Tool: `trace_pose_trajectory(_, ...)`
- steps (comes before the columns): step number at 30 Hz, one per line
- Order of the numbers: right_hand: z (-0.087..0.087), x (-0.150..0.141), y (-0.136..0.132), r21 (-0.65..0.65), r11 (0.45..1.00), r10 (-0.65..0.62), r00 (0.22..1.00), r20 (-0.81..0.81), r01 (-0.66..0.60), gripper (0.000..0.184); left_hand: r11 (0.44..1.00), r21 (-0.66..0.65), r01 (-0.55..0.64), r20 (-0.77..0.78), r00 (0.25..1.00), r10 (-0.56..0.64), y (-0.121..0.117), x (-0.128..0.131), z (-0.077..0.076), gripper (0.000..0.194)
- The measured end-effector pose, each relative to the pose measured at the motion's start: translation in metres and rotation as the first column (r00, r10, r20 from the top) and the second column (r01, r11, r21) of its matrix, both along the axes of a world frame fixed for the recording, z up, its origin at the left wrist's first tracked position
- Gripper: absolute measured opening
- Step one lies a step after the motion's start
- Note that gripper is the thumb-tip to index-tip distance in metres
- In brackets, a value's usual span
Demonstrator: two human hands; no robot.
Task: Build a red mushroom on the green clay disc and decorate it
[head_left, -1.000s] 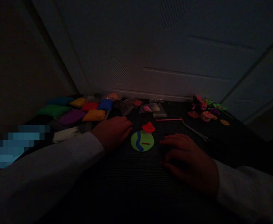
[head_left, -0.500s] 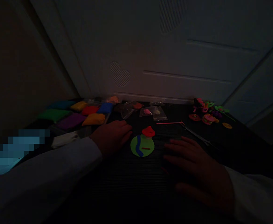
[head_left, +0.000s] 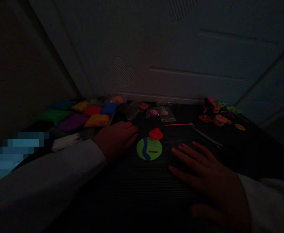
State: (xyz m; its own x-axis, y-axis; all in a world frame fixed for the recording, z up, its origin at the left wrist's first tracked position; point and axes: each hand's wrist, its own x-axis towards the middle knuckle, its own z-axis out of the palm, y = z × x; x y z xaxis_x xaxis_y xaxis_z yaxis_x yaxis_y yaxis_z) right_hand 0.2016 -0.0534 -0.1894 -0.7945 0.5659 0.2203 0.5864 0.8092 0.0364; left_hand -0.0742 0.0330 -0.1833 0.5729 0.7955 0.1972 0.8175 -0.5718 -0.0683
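The scene is very dark. A green clay disc point(head_left: 149, 149) with a blue wavy strip and a short red bar lies flat on the dark ribbed mat point(head_left: 137, 191). A red clay lump point(head_left: 156, 133) sits at its far edge. My left hand point(head_left: 116, 137) rests palm down just left of the disc, fingers loosely curled and together, nothing visible in it. To the right of the disc my right hand point(head_left: 205, 174) lies flat on the mat with its fingers stretched out, holding nothing.
Coloured clay packets point(head_left: 83, 115) lie at the back left, with a white one point(head_left: 65, 141) nearer. Small clear bags point(head_left: 158, 113) sit behind the disc. A thin pink stick point(head_left: 178, 124) and a metal tool point(head_left: 206, 136) lie right of centre. Finished clay figures point(head_left: 218, 113) stand at the back right, against a white door point(head_left: 180, 58).
My right hand has slid back toward me and its fingers have spread flatter. The left hand and the disc stay where they were; the view shifted slightly.
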Motion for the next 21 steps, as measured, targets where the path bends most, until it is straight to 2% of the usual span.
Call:
trace_pose_trajectory(2, 0.0031, 0.0015, 0.0012, -0.017, 1.000, -0.023, 0.999, 0.040, 0.024, 0.065, 1.000, -0.003, 0.006, -0.007, 1.000, -0.006, -0.0001, -0.0004, 0.0000, 0.031)
trace_pose_trajectory(6, 0.0058, 0.0031, 0.0032, -0.009, 0.996, 0.087, 0.996, 0.030, -0.087, 0.068, 1.000, 0.014, 0.000, -0.008, 1.000, 0.000, -0.0008, -0.0007, 0.0001, 0.030)
trace_pose_trajectory(10, 0.0050, 0.0017, 0.0014, -0.039, 0.999, -0.036, 0.999, 0.018, 0.036, 0.063, 1.000, 0.030, -0.005, 0.003, 1.000, 0.005, -0.0017, 0.0006, 0.0012, 0.029)
trace_pose_trajectory(14, 0.0039, -0.0005, -0.0023, -0.035, 0.999, 0.013, 1.000, -0.022, -0.014, 0.063, 1.000, 0.018, 0.006, -0.005, 1.000, -0.006, -0.0014, 0.0006, 0.0011, 0.030)
trace_pose_trajectory(18, 0.0033, 0.0008, 0.0004, -0.040, 0.998, -0.054, 0.998, 0.038, 0.056, 0.064, 1.000, 0.021, 0.012, -0.005, 1.000, -0.012, -0.0001, -0.0005, -0.0001, 0.030)
trace_pose_trajectory(21, 0.0024, 0.0017, 0.0022, -0.025, 0.999, 0.026, 0.999, 0.023, -0.026, 0.068, 1.000, 0.028, 0.009, -0.007, 1.000, -0.009, 0.0004, -0.0006, -0.0005, 0.030)
